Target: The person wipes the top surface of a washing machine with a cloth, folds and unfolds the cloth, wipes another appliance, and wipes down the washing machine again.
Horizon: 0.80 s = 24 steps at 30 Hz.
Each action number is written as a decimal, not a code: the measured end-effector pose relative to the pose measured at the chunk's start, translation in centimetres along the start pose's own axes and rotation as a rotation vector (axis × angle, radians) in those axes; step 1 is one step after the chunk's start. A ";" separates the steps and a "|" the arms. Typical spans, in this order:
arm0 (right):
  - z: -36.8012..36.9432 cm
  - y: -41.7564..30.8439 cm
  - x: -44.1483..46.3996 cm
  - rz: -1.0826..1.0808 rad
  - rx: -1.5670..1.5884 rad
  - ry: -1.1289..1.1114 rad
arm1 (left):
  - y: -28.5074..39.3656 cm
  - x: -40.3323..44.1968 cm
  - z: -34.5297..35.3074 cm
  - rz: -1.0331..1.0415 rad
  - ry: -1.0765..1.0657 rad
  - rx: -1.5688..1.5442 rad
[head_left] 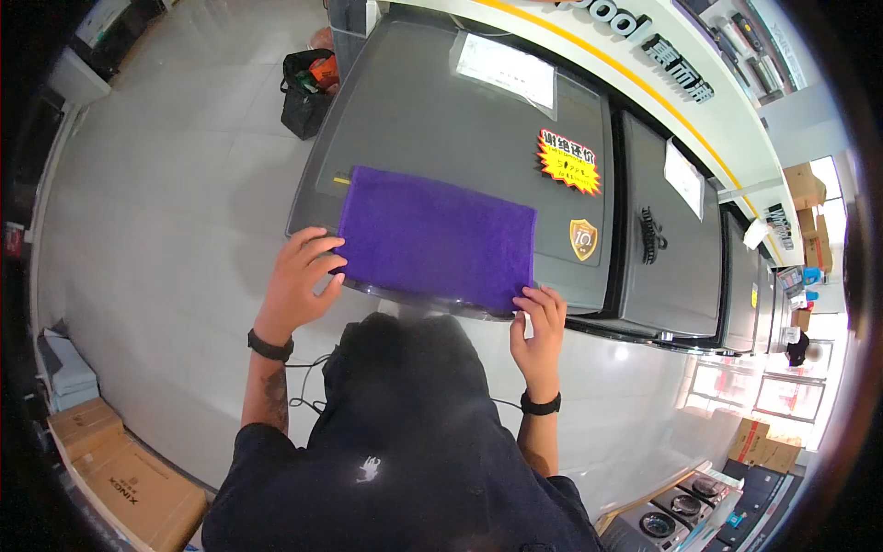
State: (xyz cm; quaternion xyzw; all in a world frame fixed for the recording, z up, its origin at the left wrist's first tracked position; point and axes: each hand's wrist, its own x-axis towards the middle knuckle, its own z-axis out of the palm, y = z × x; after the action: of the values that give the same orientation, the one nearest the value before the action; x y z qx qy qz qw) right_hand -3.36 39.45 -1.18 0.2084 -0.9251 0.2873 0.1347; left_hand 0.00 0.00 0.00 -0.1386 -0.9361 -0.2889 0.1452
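The purple cloth point(437, 241) lies flat on the grey lid point(395, 120), along the lid's near edge. At the lid's near left, the left hand point(299, 276) has its fingers spread and slightly bent, tips at the cloth's left side, thumb lower by the corner. Toward the lid's near right, the right hand point(541, 327) has curled fingertips at the cloth's corner, thumb just below. I cannot tell whether either hand pinches it. A yellow sticker point(568, 162) and gold badge point(583, 239) sit on the lid's right part.
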 end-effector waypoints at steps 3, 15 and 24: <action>-1.3 -2.3 1.6 -0.021 0.040 0.023 | 2.5 1.5 1.6 -0.016 0.052 -0.104; 8.7 -4.6 7.3 0.020 -0.266 -0.013 | 5.0 7.2 9.7 -0.373 -0.035 0.315; 7.2 -3.6 6.8 0.069 -0.170 -0.025 | 6.0 7.2 10.9 -0.342 -0.076 0.515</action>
State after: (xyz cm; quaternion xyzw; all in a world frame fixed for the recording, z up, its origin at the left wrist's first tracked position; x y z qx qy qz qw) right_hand -8.59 30.45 -2.74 0.1678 -0.9545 0.2094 0.1301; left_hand -6.64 12.34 -3.10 0.0517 -0.9930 -0.0572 0.0895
